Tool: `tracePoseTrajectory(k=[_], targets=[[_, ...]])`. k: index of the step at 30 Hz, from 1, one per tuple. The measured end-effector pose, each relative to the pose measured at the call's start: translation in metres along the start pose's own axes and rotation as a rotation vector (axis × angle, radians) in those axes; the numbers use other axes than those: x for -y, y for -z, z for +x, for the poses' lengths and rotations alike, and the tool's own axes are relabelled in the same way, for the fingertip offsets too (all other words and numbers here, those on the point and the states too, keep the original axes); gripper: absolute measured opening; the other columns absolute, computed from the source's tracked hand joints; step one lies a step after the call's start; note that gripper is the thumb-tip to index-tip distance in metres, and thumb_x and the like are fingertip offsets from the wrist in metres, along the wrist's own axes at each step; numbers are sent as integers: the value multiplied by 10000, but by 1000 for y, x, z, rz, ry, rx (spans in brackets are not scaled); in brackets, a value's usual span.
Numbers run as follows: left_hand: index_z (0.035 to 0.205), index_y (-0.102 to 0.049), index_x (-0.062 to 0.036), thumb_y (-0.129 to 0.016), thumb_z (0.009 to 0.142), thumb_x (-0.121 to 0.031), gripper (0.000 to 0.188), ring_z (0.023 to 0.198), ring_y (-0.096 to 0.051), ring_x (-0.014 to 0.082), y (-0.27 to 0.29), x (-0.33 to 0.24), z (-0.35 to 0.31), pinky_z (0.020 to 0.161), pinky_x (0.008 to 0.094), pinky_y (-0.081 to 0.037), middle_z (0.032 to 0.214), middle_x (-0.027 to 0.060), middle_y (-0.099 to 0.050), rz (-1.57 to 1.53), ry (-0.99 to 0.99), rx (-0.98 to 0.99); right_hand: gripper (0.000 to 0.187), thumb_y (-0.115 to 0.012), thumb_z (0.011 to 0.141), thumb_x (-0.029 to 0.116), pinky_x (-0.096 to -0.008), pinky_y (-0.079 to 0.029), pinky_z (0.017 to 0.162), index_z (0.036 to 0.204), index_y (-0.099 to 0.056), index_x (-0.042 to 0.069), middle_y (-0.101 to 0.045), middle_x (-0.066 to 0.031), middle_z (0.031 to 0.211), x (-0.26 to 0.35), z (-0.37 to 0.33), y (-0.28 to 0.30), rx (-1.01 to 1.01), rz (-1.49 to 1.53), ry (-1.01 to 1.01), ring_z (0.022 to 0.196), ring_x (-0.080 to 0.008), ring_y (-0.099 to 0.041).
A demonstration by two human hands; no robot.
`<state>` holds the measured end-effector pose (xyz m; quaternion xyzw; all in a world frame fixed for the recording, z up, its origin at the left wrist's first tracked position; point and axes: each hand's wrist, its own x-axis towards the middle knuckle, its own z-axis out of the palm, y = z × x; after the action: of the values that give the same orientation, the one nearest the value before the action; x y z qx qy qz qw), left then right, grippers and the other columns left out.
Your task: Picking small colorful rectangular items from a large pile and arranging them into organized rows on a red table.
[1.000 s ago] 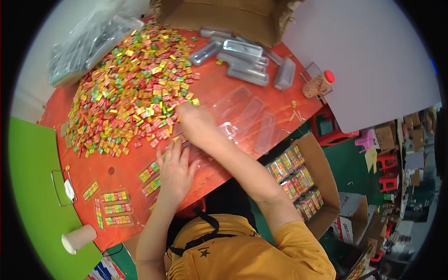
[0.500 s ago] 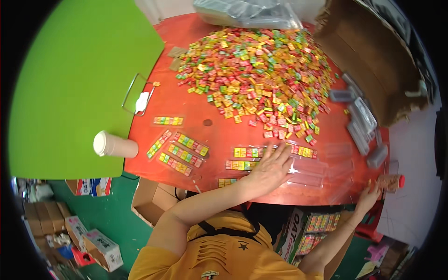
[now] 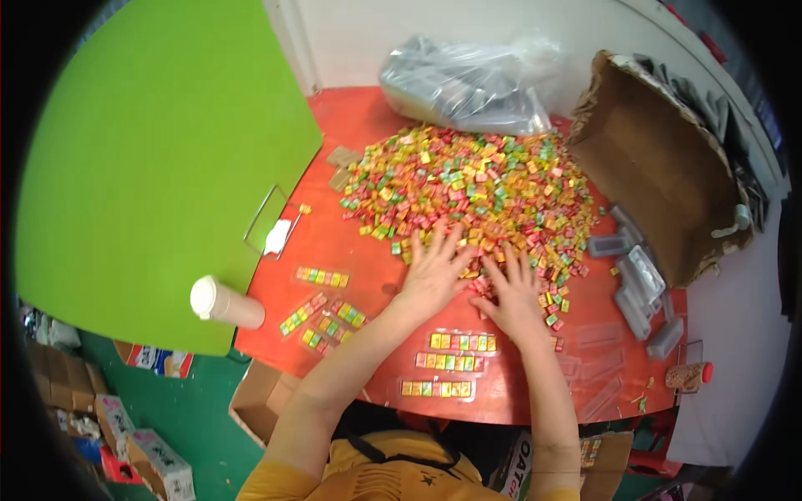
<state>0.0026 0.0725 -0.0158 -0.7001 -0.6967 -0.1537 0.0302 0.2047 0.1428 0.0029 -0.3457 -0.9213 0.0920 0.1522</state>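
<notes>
Since half a second ago the right hand (image 3: 516, 299) has come in from the far right beside the left hand (image 3: 433, 271) — both flat, fingers spread, grip released, at the near edge of the candy pile (image 3: 468, 188) on the red surface (image 3: 368, 134). Nearer lie filled clear trays (image 3: 451, 365); far right, a cardboard box (image 3: 660, 167) — contents unseen.

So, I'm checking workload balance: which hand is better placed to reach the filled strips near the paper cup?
Probably the left hand: it lies nearer those filled strips and the paper cup; the right hand rests farther away, by the candy pile.
</notes>
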Motion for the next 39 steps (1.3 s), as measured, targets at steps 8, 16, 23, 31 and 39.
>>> tracePoseTrajectory(k=[8, 16, 23, 31, 39], targets=[[1661, -332, -173, -816, 845, -547, 1020, 1614, -103, 466, 3, 65, 24, 1184, 775, -207, 1771, 187, -87, 3, 237, -19, 747, -764, 902, 517, -689, -296, 1163, 1549, -527, 230, -280, -196, 1717, -46, 57, -9, -185, -199, 121, 1572, -470, -249], [1538, -508, -203, -676, 1003, -402, 595, 1380, -463, 411, -18, 51, 81, 1043, 630, -448, 1659, 171, -358, 7, 390, -293, 720, -694, 961, 531, -679, -317, 1155, 1574, -467, 228, -344, -228, 1659, -81, 140, -12, -333, -123, -248, 1521, -459, -323], [1256, -724, -46, -701, 926, -56, 331, 1228, -589, 450, -5, 31, 153, 986, 458, -544, 1414, 255, -528, -613, 464, -545, 530, -696, 997, 289, -580, -301, 1171, 1465, -526, 106, -470, -212, 1542, -33, 142, -8, -418, 147, -72, 1442, -425, -438], [1269, -728, -29, -699, 1000, -228, 335, 1169, -690, 283, 28, 116, 145, 954, 356, -558, 1446, 163, -618, -716, 173, -379, 611, -743, 873, 514, -666, -193, 1236, 1350, -665, 141, -497, -180, 1538, 62, 129, -55, -121, -29, 394, 1514, -402, -364], [1510, -562, -153, -593, 985, -629, 710, 1492, -357, 446, -12, 156, 112, 1144, 727, -258, 1580, 236, -459, -147, 798, -304, 431, -665, 952, 480, -624, -300, 1196, 1240, -720, 164, -593, -146, 1449, 2, 206, -24, -279, -332, 300, 1431, -365, -478]])
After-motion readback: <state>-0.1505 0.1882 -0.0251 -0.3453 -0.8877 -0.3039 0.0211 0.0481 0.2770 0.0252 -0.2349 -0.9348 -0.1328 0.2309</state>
